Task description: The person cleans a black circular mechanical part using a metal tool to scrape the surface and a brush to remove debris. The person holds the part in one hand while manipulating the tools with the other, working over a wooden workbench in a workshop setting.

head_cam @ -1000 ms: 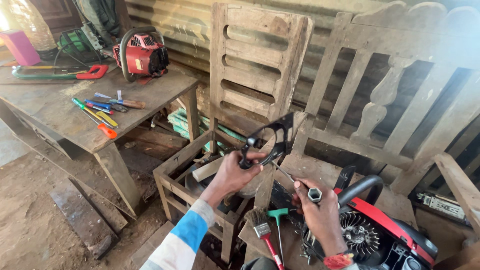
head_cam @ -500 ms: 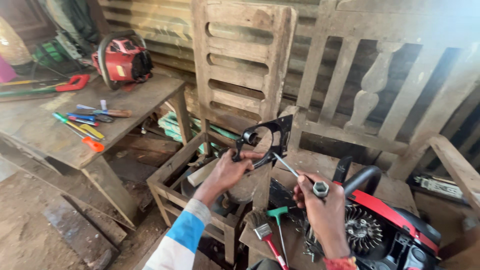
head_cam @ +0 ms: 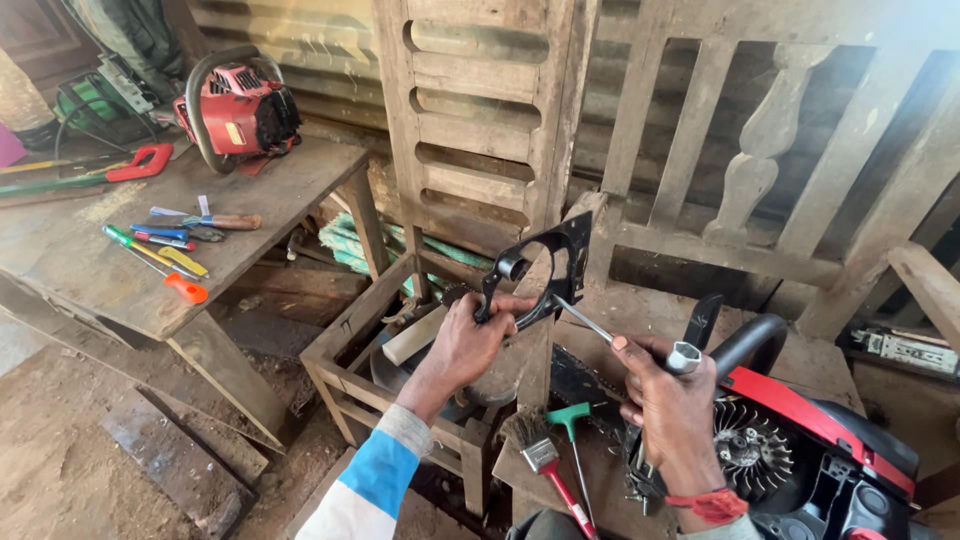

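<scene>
My left hand (head_cam: pixel 468 340) grips a black plastic chainsaw cover part (head_cam: pixel 540 275) and holds it up in front of me. My right hand (head_cam: pixel 672 405) holds a metal socket wrench (head_cam: pixel 640 345), whose thin shaft reaches up to the lower edge of the black part. Just below and right of my right hand lies an opened red and black chainsaw (head_cam: pixel 800 440) with its flywheel fins exposed.
A paint brush (head_cam: pixel 540 455) and a green T-handle tool (head_cam: pixel 570 425) lie on the wooden surface (head_cam: pixel 620 310) below. A wooden crate (head_cam: pixel 350 350) stands under my left arm. The workbench (head_cam: pixel 90 260) at left carries screwdrivers (head_cam: pixel 165 250), a second red chainsaw (head_cam: pixel 240 105) and a handsaw (head_cam: pixel 85 170). Wooden chair frames lean behind.
The view has shifted left and closer. My hands keep the same hold, with the wrench shaft still against the black part.
</scene>
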